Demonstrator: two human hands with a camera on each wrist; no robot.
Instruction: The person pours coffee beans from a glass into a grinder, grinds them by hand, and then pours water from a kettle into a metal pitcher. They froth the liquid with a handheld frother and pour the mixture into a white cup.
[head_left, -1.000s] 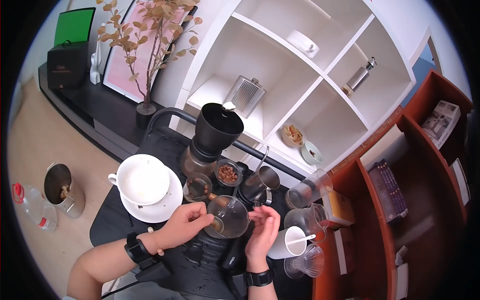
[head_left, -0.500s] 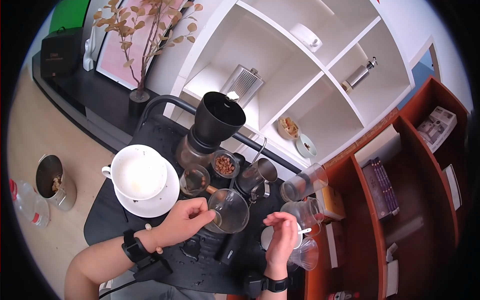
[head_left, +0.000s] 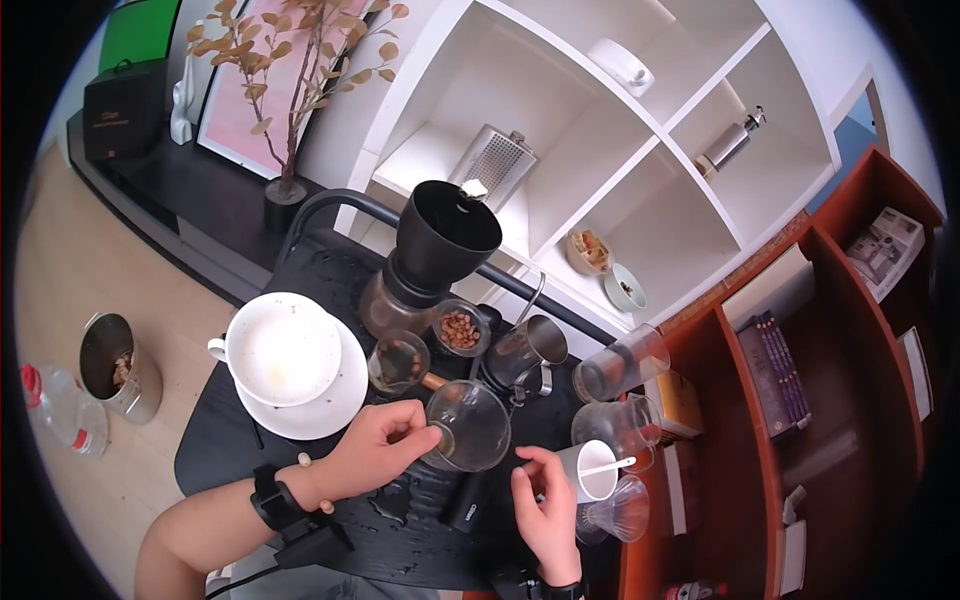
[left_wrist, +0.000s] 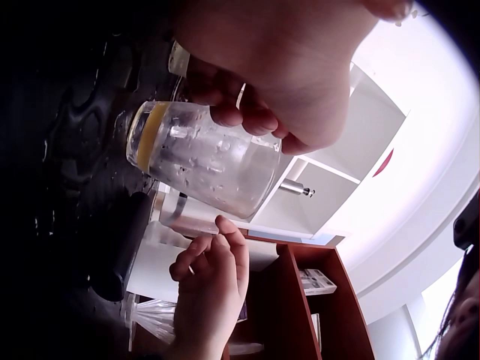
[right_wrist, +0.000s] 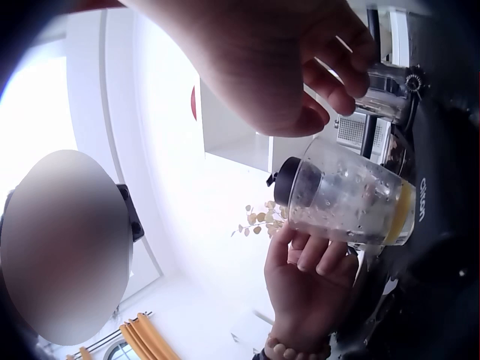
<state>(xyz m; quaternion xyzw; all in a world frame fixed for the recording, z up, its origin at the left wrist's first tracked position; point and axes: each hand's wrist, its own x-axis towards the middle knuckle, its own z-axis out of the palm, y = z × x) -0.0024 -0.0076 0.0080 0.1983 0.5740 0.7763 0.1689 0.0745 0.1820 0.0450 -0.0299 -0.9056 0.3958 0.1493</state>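
Note:
My left hand (head_left: pixel 385 440) grips a clear glass cup (head_left: pixel 470 425) by its rim and holds it tilted on its side above the black table (head_left: pixel 230 450). The left wrist view shows the cup (left_wrist: pixel 202 154) with water drops inside and a yellowish base, under my fingers (left_wrist: pixel 247 112). My right hand (head_left: pixel 545 495) hovers just right of the cup with loosely curled fingers that hold nothing I can see. It is beside a white mug (head_left: pixel 590 470) with a spoon in it. In the right wrist view the cup (right_wrist: pixel 345 199) lies in the left hand (right_wrist: pixel 311 277).
A black grinder (head_left: pixel 440 235), a white cup on a saucer (head_left: pixel 285 350), a small glass of beans (head_left: pixel 460 328), a metal pitcher (head_left: pixel 525 350), glass jars (head_left: pixel 620 365) and a glass dripper (head_left: pixel 615 510) crowd the table. A black device (head_left: pixel 465 500) lies near its front. White shelves stand behind.
My right hand left the glass cup's side, swung right to the white mug, then settled lower beside it. The left hand kept its grip on the tilted cup.

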